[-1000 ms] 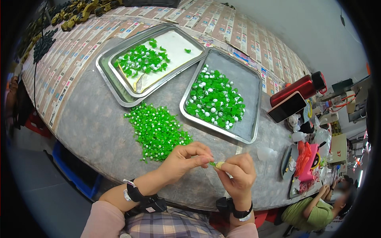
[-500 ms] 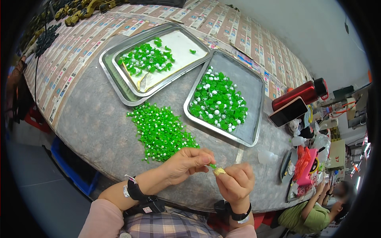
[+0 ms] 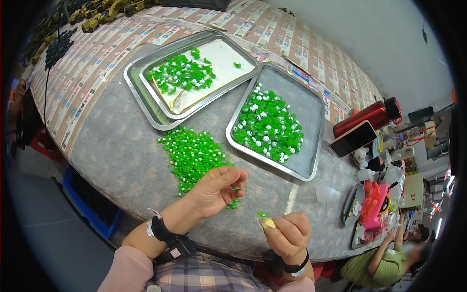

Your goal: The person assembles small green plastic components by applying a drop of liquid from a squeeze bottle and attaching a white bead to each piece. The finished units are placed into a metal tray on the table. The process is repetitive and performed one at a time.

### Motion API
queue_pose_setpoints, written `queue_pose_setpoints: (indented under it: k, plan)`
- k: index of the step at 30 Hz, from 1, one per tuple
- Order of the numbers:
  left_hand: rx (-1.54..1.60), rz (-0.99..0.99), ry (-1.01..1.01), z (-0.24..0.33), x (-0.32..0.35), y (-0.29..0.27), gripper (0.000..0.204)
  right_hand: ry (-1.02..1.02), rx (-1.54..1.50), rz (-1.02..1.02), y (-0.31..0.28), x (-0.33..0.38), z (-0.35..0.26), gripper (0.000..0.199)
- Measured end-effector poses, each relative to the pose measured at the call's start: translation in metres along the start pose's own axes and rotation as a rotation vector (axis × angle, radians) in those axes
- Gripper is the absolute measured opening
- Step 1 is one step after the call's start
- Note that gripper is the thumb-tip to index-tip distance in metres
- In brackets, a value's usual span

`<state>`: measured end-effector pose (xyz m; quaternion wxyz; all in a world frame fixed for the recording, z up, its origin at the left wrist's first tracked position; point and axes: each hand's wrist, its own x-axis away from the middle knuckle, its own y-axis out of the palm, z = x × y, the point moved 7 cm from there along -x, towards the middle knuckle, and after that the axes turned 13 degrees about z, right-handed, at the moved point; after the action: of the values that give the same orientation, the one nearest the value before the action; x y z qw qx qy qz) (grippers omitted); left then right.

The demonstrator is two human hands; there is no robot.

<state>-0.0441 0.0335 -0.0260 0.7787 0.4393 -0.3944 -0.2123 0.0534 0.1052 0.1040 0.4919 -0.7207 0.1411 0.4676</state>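
My left hand (image 3: 216, 191) is closed in a pinch on a small green plastic piece (image 3: 237, 188), just past the near edge of a heap of small green pieces with white dots (image 3: 192, 151). To its right, my right hand (image 3: 288, 234) is curled shut, yellow tape (image 3: 267, 223) wrapped round a digit. A thin, pointed grey tool (image 3: 251, 208) seems to stick out of its grip; its kind is unclear. Beside that taped tip shows another green piece (image 3: 261, 214); whether it is held or loose I cannot tell.
Beyond the heap, a metal tray (image 3: 317, 165) holds green and white pieces; left of it stand nested trays (image 3: 146, 114) with more. A red bottle (image 3: 362, 119), a phone (image 3: 354, 138), a clear cup (image 3: 328, 194) and a pink holder (image 3: 375, 207) are right. A person (image 3: 374, 265) sits nearby.
My hands have drawn apart from where they met over one green piece. The left moved left and slightly away from me, the right a little nearer me.
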Motion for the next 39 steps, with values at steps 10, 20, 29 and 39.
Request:
queue_pose_setpoints:
  k: [10, 20, 29, 39]
  plan:
    - [-0.160, 0.036, 0.163, 0.003, -0.001, 0.007, 0.017, 0.151, -0.003, 0.104, -0.032, 0.013, 0.019, 0.018]
    - [-0.036, 0.036, 0.154, -0.003, -0.003, 0.015, 0.042, 0.990, 0.585, 0.153, -0.187, 0.101, 0.258, 0.013]
    - [-0.013, 0.043, 0.137, 0.004, -0.008, 0.010, 0.054, 1.273, 1.055, -0.147, -0.178, 0.199, 0.331, 0.017]
    - [-0.028, 0.008, 0.163, 0.005, -0.005, 0.018, 0.060, 1.179, 1.134, -0.089, -0.194, 0.189, 0.325, 0.017]
